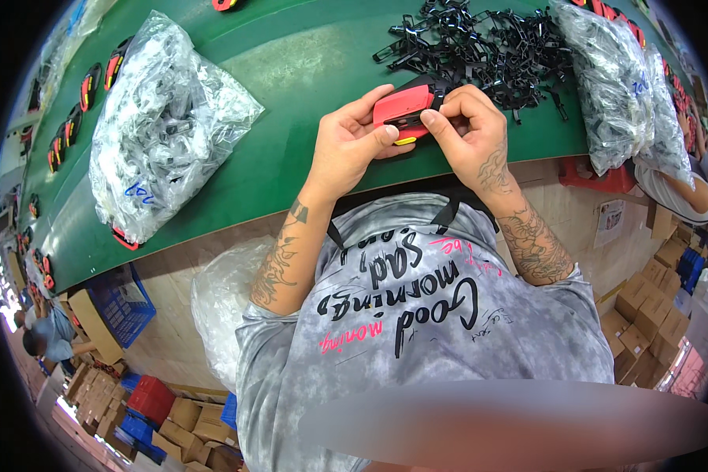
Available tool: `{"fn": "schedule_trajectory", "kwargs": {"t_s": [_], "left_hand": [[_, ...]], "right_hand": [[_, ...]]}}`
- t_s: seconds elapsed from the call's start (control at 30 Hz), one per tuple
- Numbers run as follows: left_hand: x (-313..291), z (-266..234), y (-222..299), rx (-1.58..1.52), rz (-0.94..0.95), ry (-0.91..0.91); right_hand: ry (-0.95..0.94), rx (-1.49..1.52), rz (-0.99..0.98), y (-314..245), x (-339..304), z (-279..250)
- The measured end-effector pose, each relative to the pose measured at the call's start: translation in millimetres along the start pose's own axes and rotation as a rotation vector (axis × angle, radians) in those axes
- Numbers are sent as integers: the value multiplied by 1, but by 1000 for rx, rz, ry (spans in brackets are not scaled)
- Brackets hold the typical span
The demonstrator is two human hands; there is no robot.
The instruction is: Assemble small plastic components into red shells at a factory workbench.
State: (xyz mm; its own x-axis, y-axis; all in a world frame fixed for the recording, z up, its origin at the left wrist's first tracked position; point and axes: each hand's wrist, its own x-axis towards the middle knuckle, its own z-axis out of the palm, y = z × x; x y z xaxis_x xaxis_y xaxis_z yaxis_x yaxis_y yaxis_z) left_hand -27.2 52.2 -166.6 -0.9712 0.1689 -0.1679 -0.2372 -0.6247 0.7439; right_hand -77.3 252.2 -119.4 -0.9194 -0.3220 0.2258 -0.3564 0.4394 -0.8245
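A red and black plastic piece with a yellow tip (403, 108) is held between my hands just above the green table. My left hand (352, 143) grips its left side, thumb on the near edge and fingers behind. At its right end my right hand (473, 127) is closed, with the thumb pressed against the black part and the fingers curled. Whether a small black clip is also in those fingers is hidden. Beyond my right hand lies a heap of black plastic clips (499, 51), loose on the table.
Left on the green table (291, 71) is a clear bag of parts (165, 130); more bags (610, 86) lie right. Similar red and black pieces (90, 86) line the far left. Below are a blue crate (126, 303) and cardboard boxes (645, 307). Other people (51, 330) are at the sides.
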Motion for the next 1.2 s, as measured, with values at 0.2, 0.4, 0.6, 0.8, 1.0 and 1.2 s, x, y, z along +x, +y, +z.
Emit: {"fn": "schedule_trajectory", "kwargs": {"t_s": [0.2, 0.4, 0.6, 0.8, 1.0, 1.2], "left_hand": [[-5, 3, -3, -19, 49, 70], [-4, 3, -2, 96, 38, 31], [-6, 2, -4, 83, 39, 60], [-1, 4, 2, -71, -14, -62], [-19, 32, -10, 1157, 585, 97], [-6, 38, 4, 1267, 653, 80]], "right_hand": [[3, -364, -282, -4, 3, -5], [-9, 63, 166, 5, -8, 16], [-70, 75, 54, 18, -1, 7], [-228, 591, 195, 13, -6, -8], [-139, 800, 458, 18, -20, 3], [-48, 917, 482, 7, -21, -4]]}}
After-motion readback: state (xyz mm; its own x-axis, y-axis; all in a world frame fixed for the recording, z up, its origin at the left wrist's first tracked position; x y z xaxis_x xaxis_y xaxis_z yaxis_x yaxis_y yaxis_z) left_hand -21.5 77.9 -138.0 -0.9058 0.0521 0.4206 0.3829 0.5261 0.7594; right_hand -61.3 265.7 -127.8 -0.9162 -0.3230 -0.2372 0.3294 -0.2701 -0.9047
